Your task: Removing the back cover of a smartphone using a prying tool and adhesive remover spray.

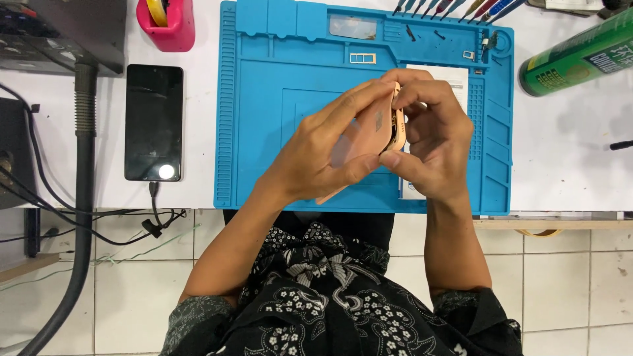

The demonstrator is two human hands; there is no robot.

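- One pink-gold phone (369, 135) is held edge-up above the middle of the blue repair mat (264, 132), clear of its surface
- Left hand (330, 155) is wrapped around the phone's back, fingers stretched along the top edge and thumb pressing low on the near side
- Right hand (432, 142) is closed on the phone's right edge, fingertips curled over the rim and thumb below it; both hands touch each other around the device
- One mat, lying on the white bench; its near edge runs almost flush with the bench edge, and its raised ribbed borders frame the left and right sides
- One white card (455, 79) lies on the mat behind the right hand, mostly hidden
- One small SIM tray (362, 59) sits in the mat's upper strip, beyond the hands
- A row of about nine screwdrivers (455, 8) pokes in past the mat's top right corner
- One black phone (153, 122) lies flat left of the mat, well apart, with one cable (155, 204) plugged into its near end
- One pink holder (166, 25) stands beyond the black phone
- One green spray can (577, 56) lies on its side right of the mat
- Bare mat shows left of the hands, bare bench right of the mat
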